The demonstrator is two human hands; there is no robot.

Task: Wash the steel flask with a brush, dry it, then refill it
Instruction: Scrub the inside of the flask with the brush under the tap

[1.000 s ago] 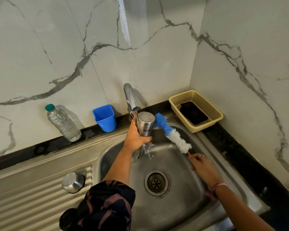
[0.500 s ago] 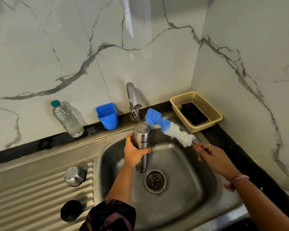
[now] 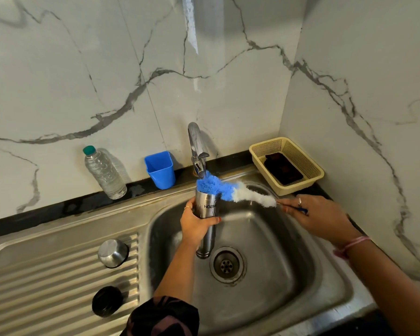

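Observation:
My left hand (image 3: 196, 224) grips the steel flask (image 3: 207, 214) around its middle and holds it upright over the sink (image 3: 264, 294), just below the tap (image 3: 196, 149). My right hand (image 3: 318, 218) pinches the thin handle of the blue-and-white bottle brush (image 3: 233, 192). The brush's blue tip lies across the flask's open mouth. On the ribbed drainboard to the left stand the flask's steel cup lid (image 3: 112, 252) and a black inner cap (image 3: 107, 301).
A clear water bottle with a green cap (image 3: 104, 173) and a blue plastic cup (image 3: 160, 169) stand on the black ledge behind the sink. A yellow basket (image 3: 294, 146) with a dark item inside sits in the right corner. Marble walls close in at the back and right.
The flask has come down from the spout and lowered into the basin. The brush swung left, and its blue tip now covers the flask's mouth.

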